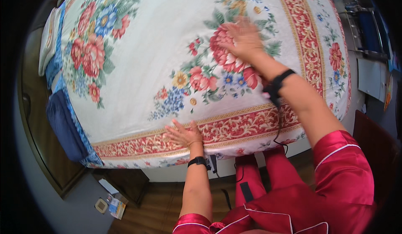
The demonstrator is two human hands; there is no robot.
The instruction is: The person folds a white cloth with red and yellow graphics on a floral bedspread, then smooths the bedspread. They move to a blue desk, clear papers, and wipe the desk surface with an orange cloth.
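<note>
A white floral bedspread (138, 70) with red scrollwork borders covers the bed before me. My left hand (185, 135) lies on the red border (232, 130) along the near edge, palm down and fingers spread. Farther in, my right hand (246, 37) is blurred over a printed bunch of red and pink flowers, its fingers apart. Whether it presses on the cloth or hovers just above cannot be made out. Neither hand holds anything. Both wrists carry black straps, and a dark cable (278, 130) hangs from the right one.
Left, a folded dark blue cloth (67, 127) and folded white cloth (50, 42) rest at the bed's end, against a wooden headboard (37, 108). A small wooden cabinet (124, 180) stands below. A dark red chair back (373, 149) is at the right, near a rack (366, 29).
</note>
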